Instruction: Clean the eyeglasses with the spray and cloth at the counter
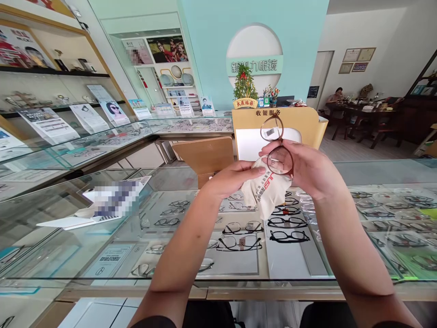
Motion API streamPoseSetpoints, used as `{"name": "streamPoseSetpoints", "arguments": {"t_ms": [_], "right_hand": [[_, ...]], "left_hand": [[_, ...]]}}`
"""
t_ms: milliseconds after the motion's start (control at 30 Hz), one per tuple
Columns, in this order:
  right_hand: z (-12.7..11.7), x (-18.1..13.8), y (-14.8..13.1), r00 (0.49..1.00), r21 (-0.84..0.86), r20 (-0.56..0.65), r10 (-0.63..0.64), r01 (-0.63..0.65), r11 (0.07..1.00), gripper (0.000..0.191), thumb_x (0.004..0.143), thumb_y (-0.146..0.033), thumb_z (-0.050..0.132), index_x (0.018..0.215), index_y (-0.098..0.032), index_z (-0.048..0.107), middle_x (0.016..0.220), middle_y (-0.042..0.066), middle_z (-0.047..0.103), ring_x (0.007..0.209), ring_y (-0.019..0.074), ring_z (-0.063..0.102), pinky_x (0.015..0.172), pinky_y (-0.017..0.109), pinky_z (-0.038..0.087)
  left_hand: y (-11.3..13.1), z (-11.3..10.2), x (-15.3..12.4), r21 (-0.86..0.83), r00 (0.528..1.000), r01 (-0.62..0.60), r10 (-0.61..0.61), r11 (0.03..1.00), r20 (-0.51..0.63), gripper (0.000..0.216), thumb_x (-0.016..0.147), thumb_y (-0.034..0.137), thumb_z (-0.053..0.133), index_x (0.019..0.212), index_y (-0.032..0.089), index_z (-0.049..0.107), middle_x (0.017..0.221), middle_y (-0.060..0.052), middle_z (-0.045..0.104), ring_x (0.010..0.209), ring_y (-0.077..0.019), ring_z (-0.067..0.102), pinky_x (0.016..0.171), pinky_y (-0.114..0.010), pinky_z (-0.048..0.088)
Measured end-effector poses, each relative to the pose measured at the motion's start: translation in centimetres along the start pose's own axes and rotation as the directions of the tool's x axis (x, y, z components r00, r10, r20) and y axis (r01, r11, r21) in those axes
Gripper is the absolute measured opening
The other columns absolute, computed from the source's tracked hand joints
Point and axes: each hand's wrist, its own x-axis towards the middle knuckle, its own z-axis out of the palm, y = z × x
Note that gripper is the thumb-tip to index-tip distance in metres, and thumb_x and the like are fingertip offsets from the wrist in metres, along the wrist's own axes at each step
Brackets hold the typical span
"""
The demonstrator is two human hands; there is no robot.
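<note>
- The left hand is closed on a pale printed cloth, its thumb lying along the top of the fabric.
- The right hand pinches the brown-rimmed glasses near the bridge, between thumb and fingers.
- The brown-rimmed glasses are held up on end, one lens above the other, raised over the glass counter and overlapping its far edge in this view.
- The cloth lies behind the lower lens and hangs down from the hands; whether it presses on that lens is hard to tell, as fingers and fabric overlap there.
- A small white label shows within the upper rim.
- Under the glass, a column of black-framed glasses runs from the middle of the counter toward its front edge, with more frames in rows to both sides.
- Near the counter's left end lies an open white folder, its print blurred.
- Beyond the far edge stand a brown wooden panel and a yellow cashier desk with a leafy plant on top.
- Far off at right, a person sits at a dark table.
</note>
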Motion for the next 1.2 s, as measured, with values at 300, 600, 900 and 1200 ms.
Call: {"name": "streamPoseSetpoints", "arguments": {"t_ms": [300,600,900,1200], "right_hand": [[-1.0,0.7,0.9,0.943,-0.171,-0.252,-0.216,0.176,0.969,0.027,0.103,-0.047,0.064,0.103,-0.029,0.083,0.134,0.004,0.077,0.127,0.0252,0.067,0.110,0.042,0.055],[0.0,1.5,3.7,0.903,-0.272,-0.304,-0.304,0.223,0.936,0.030,0.107,-0.052,0.061,0.115,-0.035,0.085,0.144,0.001,0.073,0.141,0.0237,0.060,0.128,0.047,0.040],[1.1,1.9,4.8,0.871,-0.323,-0.307,-0.384,0.284,0.903,0.033,0.108,-0.054,0.061,0.120,-0.035,0.084,0.140,0.005,0.073,0.139,0.0247,0.062,0.126,0.046,0.044],[1.5,2.3,5.9,0.885,-0.360,-0.133,-0.447,0.377,0.853,0.041,0.108,-0.061,0.058,0.132,-0.038,0.082,0.136,0.007,0.067,0.137,0.0262,0.062,0.127,0.048,0.044]], "left_hand": [[-0.1,0.1,0.9,-0.214,0.895,-0.337,0.242,0.917,-0.375,0.049,0.080,0.058,0.093,0.106,0.016,0.085,0.116,-0.014,0.085,0.117,-0.0334,0.079,0.103,-0.043,0.060],[-0.3,2.4,0.5,-0.025,0.794,-0.510,0.460,0.860,-0.396,0.064,0.089,0.076,0.077,0.126,0.024,0.080,0.129,-0.013,0.081,0.140,-0.0370,0.068,0.107,-0.046,0.062],[-0.4,4.3,-0.1,0.211,0.726,-0.546,0.583,0.811,-0.364,0.052,0.099,0.073,0.065,0.108,0.028,0.088,0.145,-0.009,0.075,0.150,-0.0332,0.060,0.121,-0.045,0.051],[-0.4,3.0,0.8,0.037,0.764,-0.525,0.490,0.850,-0.421,0.055,0.075,0.041,0.099,0.119,0.026,0.071,0.120,-0.005,0.082,0.095,-0.0185,0.077,0.082,-0.029,0.058]]}}
